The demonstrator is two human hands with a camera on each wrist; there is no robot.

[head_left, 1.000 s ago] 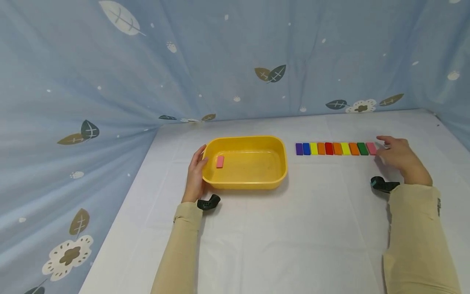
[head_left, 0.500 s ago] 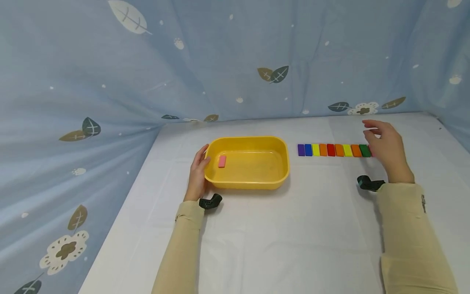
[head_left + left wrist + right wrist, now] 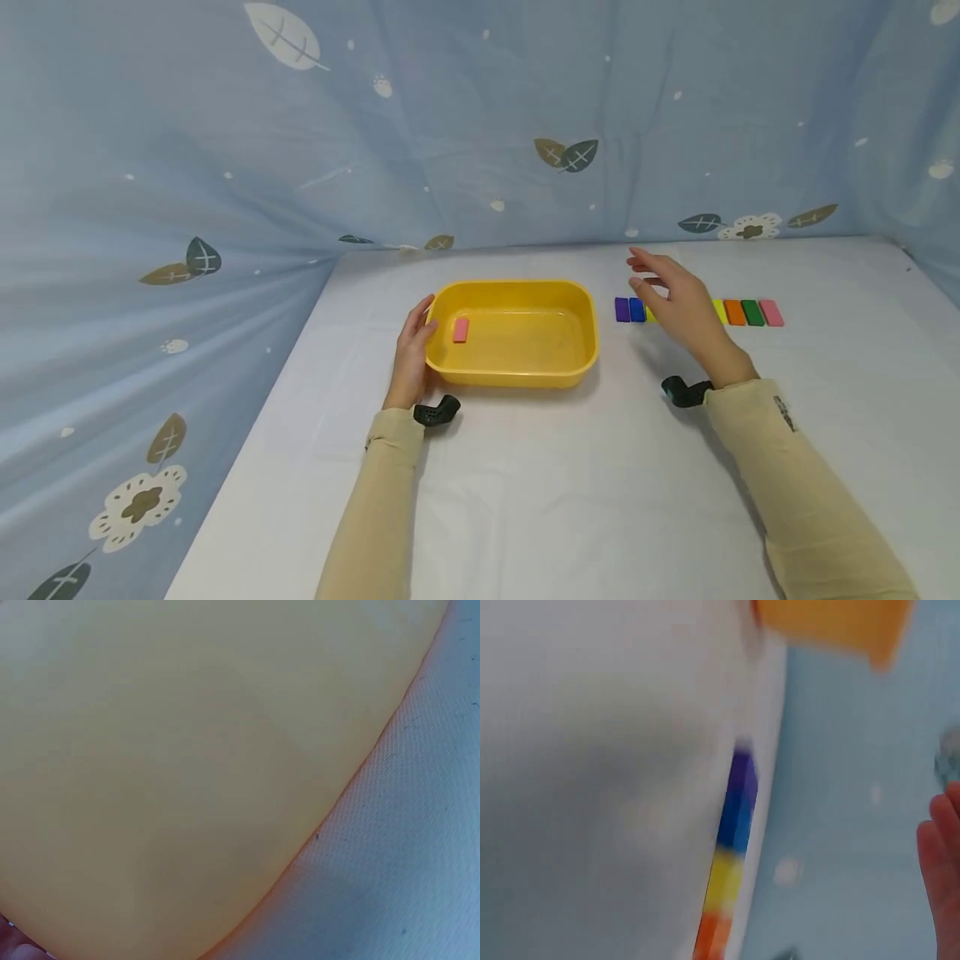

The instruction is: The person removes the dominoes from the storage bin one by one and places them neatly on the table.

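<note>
A yellow plastic basin (image 3: 517,377) sits on the white cloth with one pink block (image 3: 461,330) lying inside near its left end. My left hand (image 3: 410,358) holds the basin's left rim, thumb over the edge and fingers along the outer wall. In the left wrist view the basin wall (image 3: 187,765) fills most of the frame. My right hand (image 3: 686,312) hovers above a row of coloured blocks (image 3: 735,312), fingers loosely bent and holding nothing. It hides the row's middle. Purple (image 3: 622,310) and blue blocks show at the left end, and a pink one (image 3: 771,312) at the right.
A white cloth (image 3: 570,475) covers the table. Blue patterned fabric (image 3: 450,125) hangs behind and on the left side. A black device is strapped to each wrist, the left one (image 3: 437,411) and the right one (image 3: 684,391).
My right hand has moved left from the pink end of the row, across the blocks, towards the basin. The left hand stays at the basin's rim. The view has shifted slightly.
</note>
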